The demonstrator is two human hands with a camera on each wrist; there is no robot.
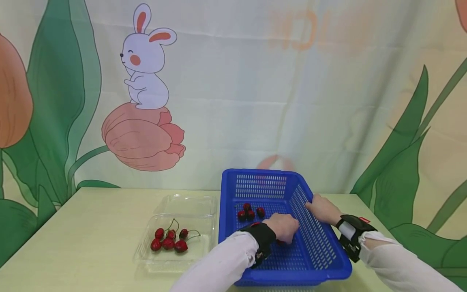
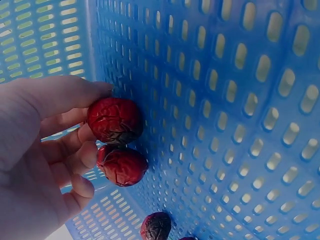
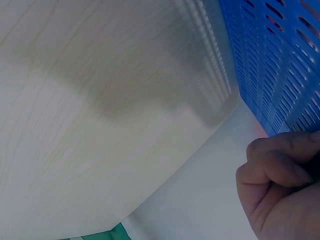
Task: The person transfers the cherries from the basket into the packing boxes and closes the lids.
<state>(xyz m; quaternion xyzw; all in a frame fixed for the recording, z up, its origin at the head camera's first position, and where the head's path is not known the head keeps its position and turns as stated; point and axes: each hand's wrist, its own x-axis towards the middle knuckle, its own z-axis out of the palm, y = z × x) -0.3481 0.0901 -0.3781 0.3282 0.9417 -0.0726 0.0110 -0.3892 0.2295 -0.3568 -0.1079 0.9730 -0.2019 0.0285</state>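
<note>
My left hand (image 1: 282, 227) reaches down into a blue plastic basket (image 1: 284, 275). In the left wrist view its thumb and curled fingers pinch a wrinkled dark-red cherry (image 2: 115, 120) close to the perforated basket surface. Right beside it, near the fingertips, is a second cherry (image 2: 124, 166). Another cherry (image 2: 156, 226) lies farther down in that view. At the basket's right side, my right hand (image 1: 324, 209) grips the rim. The right wrist view shows its curled fingers (image 3: 275, 165) against the outer basket wall.
Several cherries (image 1: 250, 214) lie in the far left part of the basket. To its left, a clear plastic clamshell box (image 1: 202, 243) stands with its lid folded back, and several stemmed cherries (image 1: 168, 243) are inside. A printed curtain (image 1: 226, 101) hangs behind the pale table (image 1: 91, 243).
</note>
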